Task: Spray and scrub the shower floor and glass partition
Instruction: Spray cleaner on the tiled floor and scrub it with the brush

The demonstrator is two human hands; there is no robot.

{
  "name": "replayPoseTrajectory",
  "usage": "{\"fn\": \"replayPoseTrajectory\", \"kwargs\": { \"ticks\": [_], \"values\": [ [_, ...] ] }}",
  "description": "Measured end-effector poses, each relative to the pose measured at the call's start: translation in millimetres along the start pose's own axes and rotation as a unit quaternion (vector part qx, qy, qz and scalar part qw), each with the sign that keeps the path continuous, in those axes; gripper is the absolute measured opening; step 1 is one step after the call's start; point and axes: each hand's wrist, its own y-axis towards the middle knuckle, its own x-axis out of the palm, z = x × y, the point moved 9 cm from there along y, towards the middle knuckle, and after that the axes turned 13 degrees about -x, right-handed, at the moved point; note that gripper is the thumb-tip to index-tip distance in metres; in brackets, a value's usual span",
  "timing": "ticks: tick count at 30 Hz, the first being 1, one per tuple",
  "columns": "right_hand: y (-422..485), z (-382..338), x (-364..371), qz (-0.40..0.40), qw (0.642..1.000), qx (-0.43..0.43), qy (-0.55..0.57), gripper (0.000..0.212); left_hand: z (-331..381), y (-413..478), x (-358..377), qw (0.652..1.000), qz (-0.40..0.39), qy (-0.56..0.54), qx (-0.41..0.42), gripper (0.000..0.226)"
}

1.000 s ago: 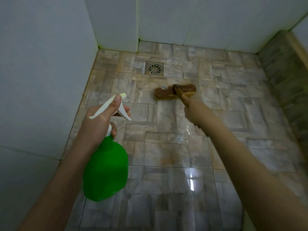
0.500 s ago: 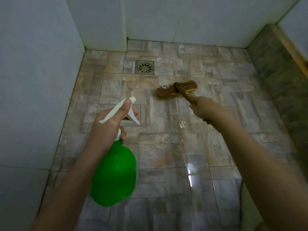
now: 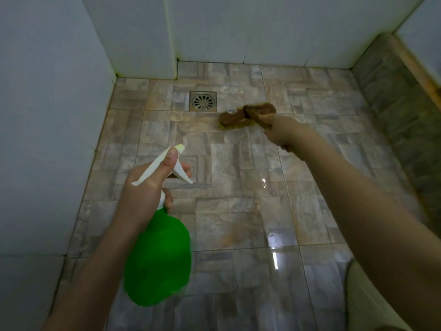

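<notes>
My left hand (image 3: 145, 189) grips the neck of a green spray bottle (image 3: 158, 259) with a white trigger head, thumb along the top, held above the floor at lower left. My right hand (image 3: 284, 133) holds the handle of a brown wooden scrub brush (image 3: 238, 117). Its pale bristles rest on the wet, stone-patterned shower floor (image 3: 238, 187), just right of the square metal drain (image 3: 203, 101). No glass partition is recognisable in this view.
White tiled walls (image 3: 47, 115) enclose the floor on the left and at the back. A raised stone-tiled ledge (image 3: 401, 111) runs along the right side. Light glints off wet tiles near the middle and lower right.
The brush has slid away from me and to the right, ending beside the drain. My left hand with the bottle has stayed much the same. The view has shifted.
</notes>
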Motion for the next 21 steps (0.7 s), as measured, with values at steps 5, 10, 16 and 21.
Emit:
{"fn": "replayPoseTrajectory", "kwargs": {
  "ticks": [5, 10, 16, 21],
  "values": [
    [-83, -19, 48, -0.032, 0.999, 0.001, 0.016, 0.064, 2, 4, -7, 1.0, 0.022, 0.004, 0.005, 0.035],
    [20, -52, 16, 0.018, 0.998, -0.056, -0.03, 0.069, 5, 6, -15, 0.999, 0.043, -0.001, 0.004, 0.036],
    [-16, -80, 61, -0.008, 0.996, -0.084, -0.02, 0.073, 4, 4, -34, 0.997, 0.069, -0.015, 0.008, 0.036],
    [-9, -104, 81, -0.001, 0.992, -0.111, -0.058, 0.08, -2, 0, -50, 0.994, 0.105, -0.022, -0.008, 0.029]
  ]
}}
